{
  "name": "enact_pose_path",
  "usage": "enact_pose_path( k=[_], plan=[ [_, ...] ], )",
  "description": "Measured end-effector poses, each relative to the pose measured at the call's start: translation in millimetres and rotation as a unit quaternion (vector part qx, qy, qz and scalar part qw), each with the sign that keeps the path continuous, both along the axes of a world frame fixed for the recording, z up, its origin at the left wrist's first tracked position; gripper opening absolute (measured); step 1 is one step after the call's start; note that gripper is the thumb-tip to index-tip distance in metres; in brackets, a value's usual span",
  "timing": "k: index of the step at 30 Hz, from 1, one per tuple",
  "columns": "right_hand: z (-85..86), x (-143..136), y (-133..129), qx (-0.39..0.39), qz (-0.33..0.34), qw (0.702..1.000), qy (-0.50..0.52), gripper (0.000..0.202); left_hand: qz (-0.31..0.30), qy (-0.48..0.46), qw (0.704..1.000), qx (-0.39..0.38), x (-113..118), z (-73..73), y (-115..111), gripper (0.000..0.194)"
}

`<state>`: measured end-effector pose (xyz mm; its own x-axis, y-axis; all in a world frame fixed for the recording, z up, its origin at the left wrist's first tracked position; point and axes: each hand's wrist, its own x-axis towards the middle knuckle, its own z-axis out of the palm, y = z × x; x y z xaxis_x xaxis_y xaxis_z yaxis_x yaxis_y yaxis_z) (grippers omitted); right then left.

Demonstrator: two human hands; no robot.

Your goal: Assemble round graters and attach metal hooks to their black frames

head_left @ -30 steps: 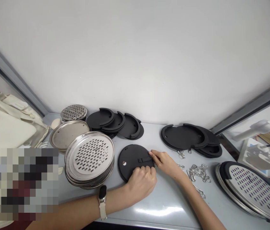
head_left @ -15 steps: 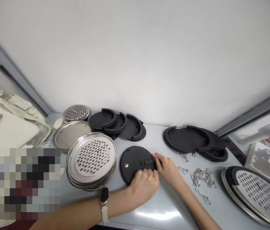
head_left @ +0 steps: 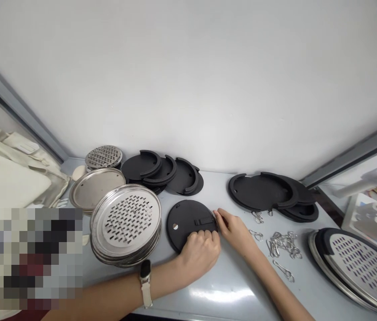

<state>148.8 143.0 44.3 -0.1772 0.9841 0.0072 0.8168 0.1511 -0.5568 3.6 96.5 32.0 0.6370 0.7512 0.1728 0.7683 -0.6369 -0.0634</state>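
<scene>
A round black plastic plate (head_left: 186,216), with a small hole on its left and a raised tab near its right side, lies in front of me on the table. My left hand (head_left: 201,250) is closed in a fist on the plate's near edge, its fingertips hidden. At the right rim, my right hand (head_left: 234,228) pinches the edge between thumb and fingers; any small part in that pinch is hidden. Beside the plate on the left stands a stack of round metal grater discs (head_left: 126,220). Several metal wire clips (head_left: 280,244) lie loose to the right of my right hand.
Black rimmed plates lie overlapped at the back left (head_left: 183,174) and back right (head_left: 262,192). Behind the grater stack are plain metal discs (head_left: 98,189) and a smaller grater pile (head_left: 104,156). Assembled graters (head_left: 367,272) sit at the right. A white wall (head_left: 202,89) rises behind.
The view has shifted slightly. The black plate's far side appears a little higher, while both hands stay on its edge in nearly the same pose.
</scene>
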Motion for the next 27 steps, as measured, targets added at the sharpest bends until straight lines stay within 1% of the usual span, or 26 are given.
enact_pose_path(
  k=[5,8,11,15,23,27],
  plan=[
    [4.7,7.5,5.9,0.029,0.011,0.999,0.044,0.033,0.002,0.003,1.0,-0.003,-1.5,6.6,0.1,0.009],
    [3.2,5.1,6.0,0.022,0.027,0.998,0.056,0.032,0.002,0.003,1.0,-0.001,-2.1,8.5,-1.2,0.008],
    [-2.4,1.2,5.3,-0.001,0.05,0.997,0.052,0.03,0.004,0.002,1.0,0.0,-1.8,7.2,-1.6,0.007],
    [-6.5,0.7,5.2,0.0,0.06,0.997,0.046,0.03,0.004,0.0,1.0,-0.001,-0.8,3.2,-1.1,0.007],
    [0.9,3.6,5.7,0.002,0.075,0.997,0.025,0.031,0.002,0.002,1.0,0.008,-1.3,-0.1,-0.9,0.008],
    [-0.3,3.2,5.4,0.001,0.08,0.997,0.024,0.031,-0.001,0.001,1.0,0.008,-1.6,0.7,-2.5,0.007]
  ],
)
